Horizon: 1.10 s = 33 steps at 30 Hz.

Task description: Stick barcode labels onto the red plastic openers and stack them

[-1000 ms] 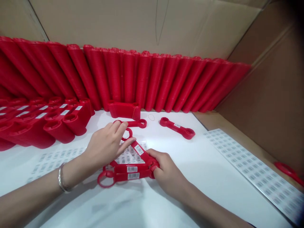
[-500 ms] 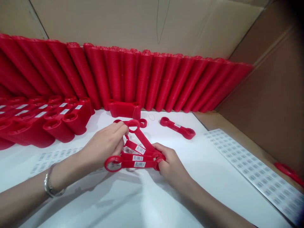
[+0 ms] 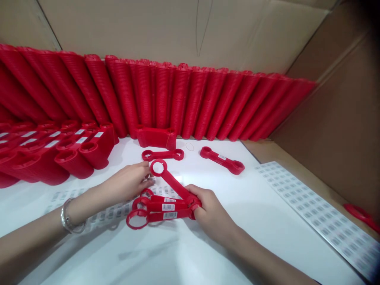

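Several red two-ringed plastic pieces [image 3: 170,206] are fanned out, their right ends pinched in my right hand [image 3: 210,206]. Three lower ones carry white barcode labels; the topmost, angled up to the left, shows no label. My left hand [image 3: 129,182] is beside that piece's upper ring, fingers bent and close together; whether they grip anything is too small to tell. Beneath the left hand and the fanned pieces lies a sheet of barcode labels [image 3: 111,211] on the white table [image 3: 208,253].
Behind the hands lie a flat red piece [image 3: 162,154], a short red stack [image 3: 156,137] and a labelled red piece [image 3: 222,159]. Labelled stacks [image 3: 75,162] stand at left, long red stacks [image 3: 178,103] along the cardboard wall [image 3: 133,27]. Another label sheet [image 3: 320,217] is at right.
The left hand has moved down and left, off the upper rings. The fanned pieces have shifted slightly down and left, and the lower labelled ones lie closer together.
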Each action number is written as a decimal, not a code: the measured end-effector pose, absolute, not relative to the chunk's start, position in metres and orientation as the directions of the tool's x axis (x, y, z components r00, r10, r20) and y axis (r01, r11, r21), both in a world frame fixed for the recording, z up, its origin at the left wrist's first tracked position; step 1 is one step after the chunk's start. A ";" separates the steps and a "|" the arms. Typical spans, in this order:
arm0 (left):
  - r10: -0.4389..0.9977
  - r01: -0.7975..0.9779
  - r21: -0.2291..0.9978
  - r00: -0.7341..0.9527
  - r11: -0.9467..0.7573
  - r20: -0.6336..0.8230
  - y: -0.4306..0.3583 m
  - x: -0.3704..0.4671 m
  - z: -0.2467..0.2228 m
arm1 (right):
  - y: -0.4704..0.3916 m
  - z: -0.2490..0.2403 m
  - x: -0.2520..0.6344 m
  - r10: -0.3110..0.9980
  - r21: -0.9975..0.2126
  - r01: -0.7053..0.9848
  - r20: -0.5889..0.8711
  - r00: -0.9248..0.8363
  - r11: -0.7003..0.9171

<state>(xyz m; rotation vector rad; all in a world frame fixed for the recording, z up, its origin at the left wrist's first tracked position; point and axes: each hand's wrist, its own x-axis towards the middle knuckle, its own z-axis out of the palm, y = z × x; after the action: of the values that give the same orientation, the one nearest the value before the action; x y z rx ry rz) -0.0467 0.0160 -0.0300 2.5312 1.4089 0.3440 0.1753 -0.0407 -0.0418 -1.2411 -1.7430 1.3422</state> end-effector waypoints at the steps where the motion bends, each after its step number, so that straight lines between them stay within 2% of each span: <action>1: 0.861 0.807 0.316 0.503 -0.498 0.073 0.015 -0.045 -0.029 | -0.040 -0.042 0.175 0.922 -0.948 0.315 -0.078 -0.379 0.050; 5: 0.893 0.828 0.383 0.449 -0.409 -0.017 0.014 -0.043 -0.021 | -0.038 -0.046 0.176 0.930 -0.945 0.324 -0.077 -0.360 0.047; 11: 0.867 0.681 0.653 0.493 -0.331 -0.074 0.009 -0.038 -0.001 | -0.037 -0.046 0.176 0.947 -0.941 0.337 -0.073 -0.313 0.039; 16: 0.911 0.575 0.804 0.396 -0.149 -0.114 -0.009 -0.016 0.003 | -0.042 -0.043 0.174 0.936 -0.937 0.345 -0.076 -0.343 0.050; 22: 0.919 0.525 0.851 0.336 -0.002 -0.205 -0.014 -0.007 -0.005 | -0.044 -0.042 0.173 0.933 -0.936 0.344 -0.057 -0.356 0.074; 33: 0.929 0.466 0.884 0.308 0.041 -0.206 -0.012 -0.008 -0.019 | -0.046 -0.039 0.172 0.931 -0.956 0.288 -0.055 -0.361 0.055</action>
<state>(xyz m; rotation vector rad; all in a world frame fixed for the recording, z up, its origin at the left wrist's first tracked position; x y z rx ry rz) -0.0082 -0.0116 -0.0189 1.5835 1.3088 0.5849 0.1718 -0.0459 -0.0395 -1.2279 -1.7160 1.3272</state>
